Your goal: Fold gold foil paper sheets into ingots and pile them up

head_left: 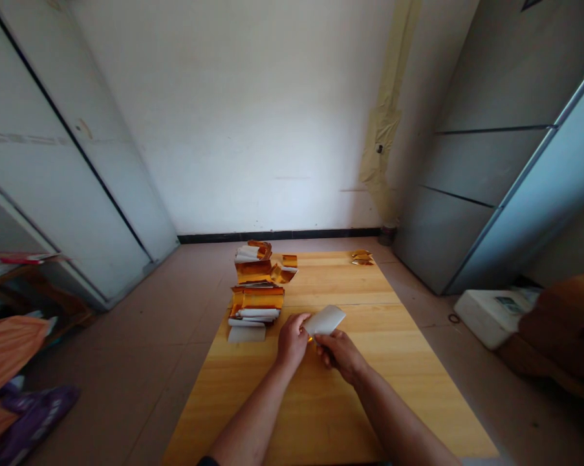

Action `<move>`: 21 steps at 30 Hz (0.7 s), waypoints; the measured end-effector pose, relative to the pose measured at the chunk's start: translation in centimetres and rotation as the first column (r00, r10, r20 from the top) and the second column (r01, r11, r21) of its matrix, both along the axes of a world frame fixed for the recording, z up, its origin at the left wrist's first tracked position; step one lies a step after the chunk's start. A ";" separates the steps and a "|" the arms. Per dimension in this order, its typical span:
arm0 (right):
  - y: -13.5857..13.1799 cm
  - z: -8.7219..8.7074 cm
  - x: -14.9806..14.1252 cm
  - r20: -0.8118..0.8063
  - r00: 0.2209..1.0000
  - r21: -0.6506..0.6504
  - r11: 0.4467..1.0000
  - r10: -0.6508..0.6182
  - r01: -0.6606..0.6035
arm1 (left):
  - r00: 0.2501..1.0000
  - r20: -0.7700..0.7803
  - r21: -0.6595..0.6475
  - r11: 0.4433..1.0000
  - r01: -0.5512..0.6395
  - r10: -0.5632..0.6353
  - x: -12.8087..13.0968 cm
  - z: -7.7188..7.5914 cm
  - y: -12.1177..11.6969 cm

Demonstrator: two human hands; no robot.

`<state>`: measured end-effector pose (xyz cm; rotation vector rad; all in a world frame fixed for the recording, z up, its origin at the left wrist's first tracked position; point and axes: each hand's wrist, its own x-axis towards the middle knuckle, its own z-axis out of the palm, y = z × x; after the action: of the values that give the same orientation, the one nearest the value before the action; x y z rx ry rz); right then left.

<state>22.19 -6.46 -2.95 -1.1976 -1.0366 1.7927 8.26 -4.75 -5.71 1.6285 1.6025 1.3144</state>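
Observation:
Both my hands meet over the middle of a wooden table [408, 401]. My left hand [292, 340] and my right hand [339, 353] are closed on the near edge of a small sheet of paper [326, 320], white side up with a glint of gold underneath. The sheet tilts up and away from me. To the left of my hands lie piles of gold foil paper [257, 299], some showing their white backs, stretching toward the far edge. A single white sheet [246, 334] lies at the near end of the piles.
Folded gold pieces [362, 257] sit at the table's far right corner. A grey cabinet [490, 162] stands on the right, with a white box [490, 314] on the floor beside it. Orange and purple bags [15, 388] lie on the floor at left.

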 end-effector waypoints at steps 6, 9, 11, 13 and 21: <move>-0.9 0.2 0.0 -0.062 0.998 -0.022 1.000 -0.006 0.005 | 0.964 0.255 -0.150 0.988 -0.039 0.077 -0.4 0.6 0.3; -1.8 -0.5 -0.4 -0.094 0.995 -0.104 0.994 -0.028 0.019 | 0.941 0.329 -0.143 0.989 -0.030 0.076 -0.5 0.8 0.4; -2.5 -1.0 -0.7 -0.128 0.991 -0.161 0.987 -0.035 0.014 | 0.939 0.336 -0.127 0.991 -0.030 0.072 -0.6 0.8 0.6; -3.3 -1.4 -1.1 -0.167 0.984 -0.207 0.978 -0.057 0.021 | 0.941 0.333 -0.115 0.993 -0.025 0.062 -0.6 0.8 0.9; -6.3 -1.0 -2.5 -0.240 0.954 -0.448 0.893 -0.178 0.054 | 0.949 0.263 -0.405 0.913 -0.056 0.174 -0.3 0.7 1.5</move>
<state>19.66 -12.75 -3.94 -1.1894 -0.3981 2.0869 7.96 -3.25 -4.99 1.0568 1.6647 1.1335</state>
